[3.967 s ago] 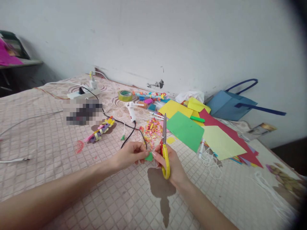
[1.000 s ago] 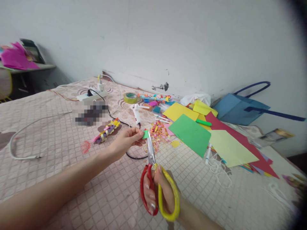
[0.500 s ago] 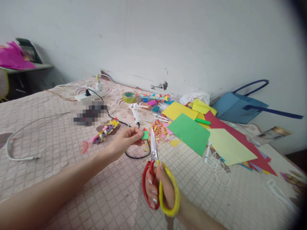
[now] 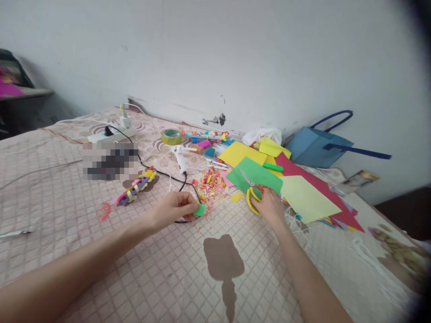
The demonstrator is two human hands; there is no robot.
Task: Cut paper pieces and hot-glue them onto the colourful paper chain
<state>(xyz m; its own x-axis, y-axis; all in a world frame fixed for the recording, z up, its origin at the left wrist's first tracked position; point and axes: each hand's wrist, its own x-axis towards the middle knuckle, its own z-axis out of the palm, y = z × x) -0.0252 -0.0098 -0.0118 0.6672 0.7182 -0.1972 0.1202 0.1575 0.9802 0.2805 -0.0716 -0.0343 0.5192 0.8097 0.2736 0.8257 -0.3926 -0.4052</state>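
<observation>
Between its thumb and fingers my left hand (image 4: 178,206) pinches a small green paper piece (image 4: 200,210) above the quilted cloth. My right hand (image 4: 271,206) is closed on the red and yellow handles of the scissors (image 4: 255,193). The scissors' blades lie over a large green sheet (image 4: 261,172) and point away to the left. Paper scraps (image 4: 213,181) in pink, yellow and red are heaped beyond my left hand. A white glue gun (image 4: 181,160) stands behind that hand, with its black cord running close by.
A decorated purple and yellow stick (image 4: 136,188) lies to the left, near a power strip (image 4: 112,134). A roll of tape (image 4: 171,137) sits at the back. Pale green (image 4: 310,197) and red sheets (image 4: 340,208) spread rightward, before a blue bag (image 4: 318,146).
My right hand has carried the scissors from the front middle to the right, onto the green sheet. My left hand still pinches the green piece, slightly lower in view. The view has shifted right.
</observation>
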